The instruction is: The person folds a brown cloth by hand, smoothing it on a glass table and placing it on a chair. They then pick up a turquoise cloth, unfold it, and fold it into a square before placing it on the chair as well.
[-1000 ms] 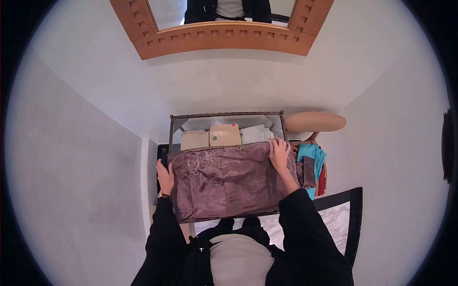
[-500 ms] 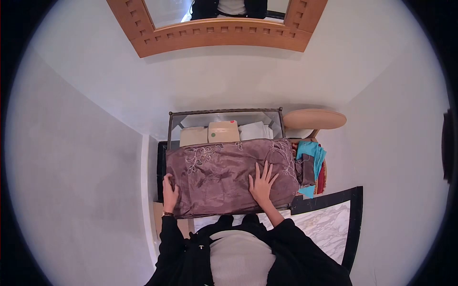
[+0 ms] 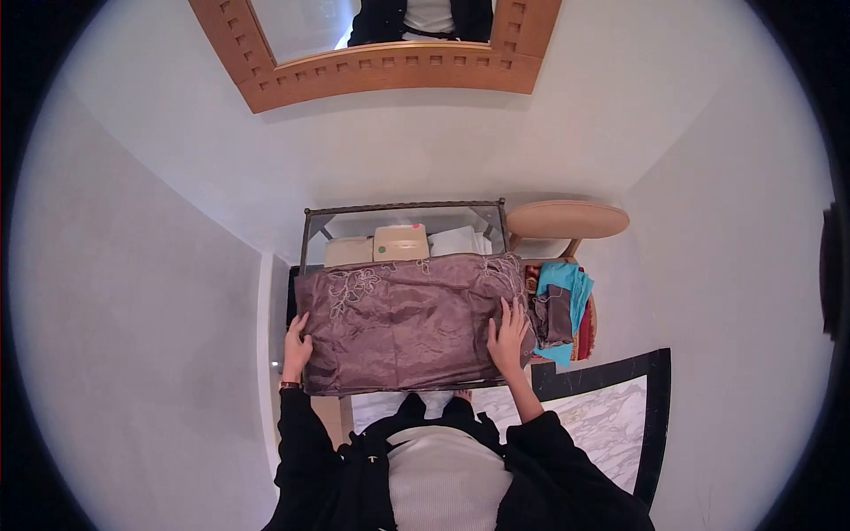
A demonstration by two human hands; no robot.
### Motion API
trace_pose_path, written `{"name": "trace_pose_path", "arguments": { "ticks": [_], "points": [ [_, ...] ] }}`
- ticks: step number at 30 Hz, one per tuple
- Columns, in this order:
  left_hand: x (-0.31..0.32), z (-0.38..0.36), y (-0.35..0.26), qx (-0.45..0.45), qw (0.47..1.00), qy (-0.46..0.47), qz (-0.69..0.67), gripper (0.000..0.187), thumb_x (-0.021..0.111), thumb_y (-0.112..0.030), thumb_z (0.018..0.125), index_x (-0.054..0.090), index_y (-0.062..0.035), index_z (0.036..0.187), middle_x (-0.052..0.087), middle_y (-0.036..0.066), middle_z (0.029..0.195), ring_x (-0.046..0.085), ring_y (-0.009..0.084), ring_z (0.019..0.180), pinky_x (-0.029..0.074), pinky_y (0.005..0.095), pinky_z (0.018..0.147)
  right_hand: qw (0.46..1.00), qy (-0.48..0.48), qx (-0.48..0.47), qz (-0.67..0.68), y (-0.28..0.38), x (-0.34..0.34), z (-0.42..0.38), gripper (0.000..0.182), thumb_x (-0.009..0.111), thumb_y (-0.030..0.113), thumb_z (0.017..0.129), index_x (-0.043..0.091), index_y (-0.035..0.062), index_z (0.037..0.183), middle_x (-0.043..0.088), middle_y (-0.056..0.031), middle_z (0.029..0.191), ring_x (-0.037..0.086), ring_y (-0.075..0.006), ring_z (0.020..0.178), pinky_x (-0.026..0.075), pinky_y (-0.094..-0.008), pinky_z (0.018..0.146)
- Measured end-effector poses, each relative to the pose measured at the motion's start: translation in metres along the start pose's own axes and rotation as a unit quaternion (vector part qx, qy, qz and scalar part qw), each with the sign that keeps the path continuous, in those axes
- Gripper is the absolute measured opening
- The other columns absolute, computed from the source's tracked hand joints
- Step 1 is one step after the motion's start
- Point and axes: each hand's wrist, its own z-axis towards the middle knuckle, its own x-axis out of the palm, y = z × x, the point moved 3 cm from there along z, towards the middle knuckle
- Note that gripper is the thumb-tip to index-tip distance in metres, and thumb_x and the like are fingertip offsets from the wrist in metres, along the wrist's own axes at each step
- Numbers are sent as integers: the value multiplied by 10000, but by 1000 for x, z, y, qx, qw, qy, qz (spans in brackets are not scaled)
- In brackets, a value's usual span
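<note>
A purple-brown embroidered cloth lies spread over the front of a glass-topped table, with pale stitched flowers along its far edge and right corner. At its left edge rests my left hand, thumb apart from the fingers, touching the side of the fabric. My right hand lies flat near the right edge, fingers stretched out on the cloth. Some wrinkles run across the middle of the fabric. Neither hand grips anything that I can see.
Behind the cloth, the metal-framed glass table shows boxes and a white bundle. To the right, a chair bears turquoise cloth and a folded dark cloth. A wood-framed mirror hangs above.
My right hand has slid across the cloth toward its right edge, and its fingers have come closer together. My left hand remains at the left edge. The view has shifted slightly.
</note>
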Motion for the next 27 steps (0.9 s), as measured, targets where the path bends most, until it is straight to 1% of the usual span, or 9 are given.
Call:
{"name": "trace_pose_path", "arguments": {
  "ticks": [6,12,13,14,16,19,22,25,27],
  "points": [
    [12,-30,-154,129,971,-42,195,654,456,98,771,399,-3,1414,407,230,1438,571,455,1053,491,459,879,994,64,-24,89,-31,-20,-8,536,535,213,945,366,118,1444,344,-177,1479,276,-379,1399,154,-630,1111],
    [74,-46,-277,152,970,23,187,691,470,99,785,227,111,1432,239,229,1527,620,456,823,516,493,704,957,120,-71,254,-23,-39,-6,484,547,195,973,401,58,1414,471,-182,1390,400,-300,1346,283,-405,1116],
    [89,-46,-289,239,963,-8,124,669,479,106,771,246,149,1397,186,236,1543,625,463,826,517,501,700,942,148,-45,298,-26,-35,-5,478,544,218,989,405,54,1416,491,-157,1389,432,-235,1324,322,-309,1083],
    [100,-47,-309,179,977,44,103,690,484,89,733,282,131,1392,195,232,1546,526,451,1140,506,454,868,910,193,-11,367,-25,-37,-3,483,542,226,993,399,55,1422,485,-148,1397,431,-224,1322,322,-311,1082],
    [119,-50,-348,123,983,128,41,687,503,63,751,274,128,1395,179,233,1550,406,442,1283,477,435,942,822,276,57,495,-15,-52,3,494,538,241,1001,388,58,1434,474,-131,1413,429,-202,1319,323,-313,1082],
    [185,-39,-354,347,937,37,-26,715,523,25,811,223,64,1459,135,247,1563,483,425,1247,449,401,996,743,307,163,572,-11,-76,6,674,359,561,992,352,86,1471,461,-141,1433,449,-225,1311,318,-342,1089],
    [222,-49,-355,196,859,370,-294,710,518,34,823,219,43,1467,70,277,1560,558,404,1164,464,417,980,692,279,251,617,-37,-77,6,929,266,795,873,283,118,1509,378,-139,1496,421,-259,1332,340,-412,1090],
    [248,-58,-301,270,907,296,-133,726,559,-31,852,221,-26,1495,61,255,1571,401,386,1316,350,436,1089,556,316,298,709,-74,-60,3,927,385,769,866,262,117,1514,337,-106,1517,390,-266,1348,380,-445,1074],
    [249,-68,-264,291,927,235,24,723,579,-81,861,232,-35,1494,82,247,1569,323,401,1362,299,509,1105,650,284,315,631,-65,-67,1,821,464,621,926,277,63,1498,390,-103,1477,405,-239,1329,376,-407,1069]
  ]
}}
